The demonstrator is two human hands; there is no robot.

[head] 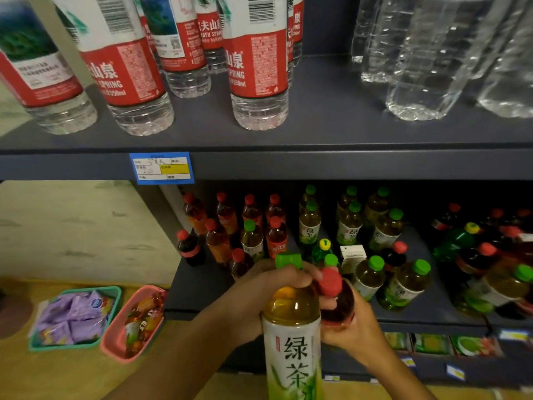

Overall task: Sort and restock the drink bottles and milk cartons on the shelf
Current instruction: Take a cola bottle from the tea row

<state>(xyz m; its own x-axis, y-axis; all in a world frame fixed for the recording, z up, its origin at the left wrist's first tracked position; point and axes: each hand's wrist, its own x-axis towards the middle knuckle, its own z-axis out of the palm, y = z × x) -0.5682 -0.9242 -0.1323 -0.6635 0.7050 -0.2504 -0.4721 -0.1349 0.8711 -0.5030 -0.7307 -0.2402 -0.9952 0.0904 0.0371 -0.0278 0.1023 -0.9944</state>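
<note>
My left hand [261, 295] grips the neck of a green tea bottle [292, 342] with a green cap, held upright in front of the middle shelf [202, 287]. Right beside it, my right hand [356, 324] holds a dark drink bottle with a red cap [334, 298]; the two bottles touch. Behind them the middle shelf carries mixed bottles: red-capped tea and cola bottles [227, 226] to the left, green-capped tea bottles [350, 226] in the middle, more mixed ones [490, 261] at the right. A small white carton [352, 254] stands among them.
The upper shelf [317, 134] holds red-labelled water bottles [256, 73] on the left and plain clear bottles [427, 62] on the right. On the floor at left lie a green basket [115, 301] and a pink basket [111, 349] of snacks. Green cartons [432, 343] fill the lower shelf.
</note>
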